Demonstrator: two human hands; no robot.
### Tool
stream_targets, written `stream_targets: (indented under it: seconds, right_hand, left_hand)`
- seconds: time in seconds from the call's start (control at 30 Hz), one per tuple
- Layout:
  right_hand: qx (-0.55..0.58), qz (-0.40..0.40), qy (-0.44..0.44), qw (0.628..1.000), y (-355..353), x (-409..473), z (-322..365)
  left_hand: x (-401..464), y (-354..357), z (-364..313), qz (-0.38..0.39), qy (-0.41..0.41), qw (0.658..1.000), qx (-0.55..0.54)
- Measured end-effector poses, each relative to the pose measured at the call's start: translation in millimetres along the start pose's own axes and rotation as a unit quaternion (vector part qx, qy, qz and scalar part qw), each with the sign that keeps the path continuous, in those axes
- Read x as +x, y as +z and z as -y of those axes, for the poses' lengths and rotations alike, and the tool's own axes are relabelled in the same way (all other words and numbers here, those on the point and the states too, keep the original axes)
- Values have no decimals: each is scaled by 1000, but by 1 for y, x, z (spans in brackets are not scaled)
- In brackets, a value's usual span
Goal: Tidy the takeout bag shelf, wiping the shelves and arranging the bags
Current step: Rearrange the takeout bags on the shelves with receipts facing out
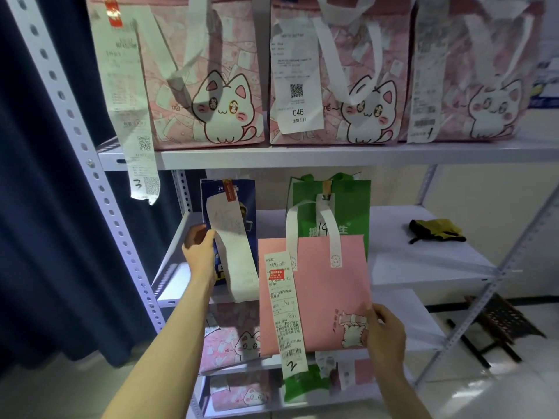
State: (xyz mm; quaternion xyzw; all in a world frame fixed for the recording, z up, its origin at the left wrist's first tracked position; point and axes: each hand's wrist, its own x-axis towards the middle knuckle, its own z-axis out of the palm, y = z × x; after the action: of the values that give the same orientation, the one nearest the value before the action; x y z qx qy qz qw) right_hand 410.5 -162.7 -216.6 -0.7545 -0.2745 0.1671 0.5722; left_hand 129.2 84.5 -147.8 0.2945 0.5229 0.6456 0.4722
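Now the left hand is gripping the blue bag's left edge on the middle shelf, fingers seemingly curled behind it. Just beside it, the right hand is pinching the plain pink bag's lower right corner, holding it before the green bag.

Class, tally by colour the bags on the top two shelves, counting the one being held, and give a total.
Pink bags: 4
Blue bag: 1
Green bag: 1
Total: 6
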Motion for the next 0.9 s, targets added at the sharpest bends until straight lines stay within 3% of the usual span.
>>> stream_targets:
  seconds: [0.2, 0.4, 0.67, 0.9]
  right_hand:
    - [-1, -2, 3, 1000, -1, -5, 1]
    - [0, 2, 2, 1000, -7, -9, 5]
    - [5, 18, -9, 1000, -30, -12, 7]
    - [6, 52, -24, 998, -64, -16, 8]
  left_hand:
    - [-4, -3, -2, 12, -9, 999, 42]
    - [-23, -24, -1, 36, 70, 993, 90]
    - [-78, -56, 13, 34, 106, 981, 160]
    - [-175, -58, 25, 119, 91, 978, 145]
